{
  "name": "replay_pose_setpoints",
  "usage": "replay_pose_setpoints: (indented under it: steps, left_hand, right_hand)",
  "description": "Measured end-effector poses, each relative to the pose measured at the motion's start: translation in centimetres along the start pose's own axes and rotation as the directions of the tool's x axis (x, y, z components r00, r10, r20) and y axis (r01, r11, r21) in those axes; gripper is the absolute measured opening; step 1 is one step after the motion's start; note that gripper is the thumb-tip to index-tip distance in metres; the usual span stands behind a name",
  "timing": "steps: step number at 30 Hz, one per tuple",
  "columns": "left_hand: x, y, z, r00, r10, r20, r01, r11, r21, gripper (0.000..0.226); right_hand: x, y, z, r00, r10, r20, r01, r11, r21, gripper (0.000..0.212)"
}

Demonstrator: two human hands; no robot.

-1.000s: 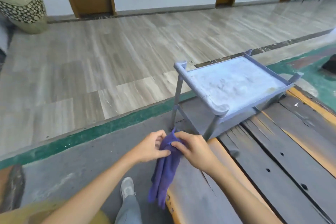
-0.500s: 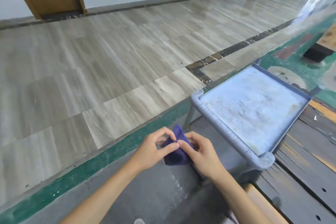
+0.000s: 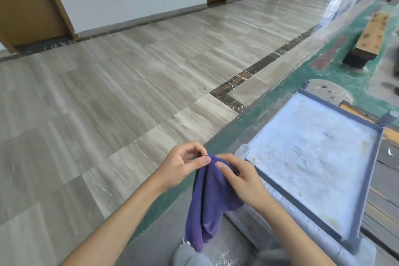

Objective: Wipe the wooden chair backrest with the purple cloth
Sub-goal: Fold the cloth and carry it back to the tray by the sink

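The purple cloth [image 3: 208,198] hangs in front of me, pinched at its top edge by both hands. My left hand [image 3: 182,164] grips it with thumb and fingers on the left side. My right hand [image 3: 239,179] holds the top right part, the fabric draping down below the two hands. No wooden chair backrest is recognisable in the head view; dark wooden slats [image 3: 386,207] show at the right edge.
A grey-blue plastic rack with a dusty white top shelf [image 3: 311,157] stands just right of my hands. A green painted strip [image 3: 228,134] borders the tiled floor [image 3: 108,101]. A wooden bench [image 3: 369,36] sits far right. My shoe [image 3: 187,252] is below the cloth.
The view has turned right and the rack sits closer. The cloth, bunched between my fingers half a second ago, now hangs unfolded downward.
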State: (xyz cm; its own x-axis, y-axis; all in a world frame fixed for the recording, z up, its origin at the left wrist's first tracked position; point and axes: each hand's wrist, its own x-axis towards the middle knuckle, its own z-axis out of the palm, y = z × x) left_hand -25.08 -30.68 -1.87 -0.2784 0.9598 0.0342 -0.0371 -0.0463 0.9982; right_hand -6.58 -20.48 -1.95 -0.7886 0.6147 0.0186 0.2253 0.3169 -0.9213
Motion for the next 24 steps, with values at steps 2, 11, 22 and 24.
replay_pose_setpoints:
  steps: [2, 11, 22, 24]
  left_hand:
    - [3.1, 0.6, -0.9, 1.000, -0.016, 0.001, 0.016, 0.999, 0.030, 0.010]
    - [19.6, 5.6, -2.7, 0.978, 0.052, 0.204, -0.087, 0.982, 0.165, 0.011]
    - [37.7, -3.1, 5.1, 0.919, -0.277, 0.281, 0.225, 0.953, 0.203, 0.043]
    - [38.6, -6.9, 7.5, 0.813, -0.453, 0.366, 0.436, 0.890, 0.135, 0.054]
  right_hand:
    - [2.7, -0.5, -0.7, 0.999, 0.038, 0.019, -0.038, 0.999, 0.022, 0.030]
    - [13.5, -1.3, -8.0, 0.997, 0.075, -0.019, -0.078, 0.963, -0.256, 0.031]
    - [17.2, -2.0, -19.7, 0.635, 0.302, -0.711, -0.394, 0.918, 0.038, 0.047]
    - [16.9, -1.7, -22.0, 0.537, 0.492, -0.686, -0.351, 0.869, 0.349, 0.043]
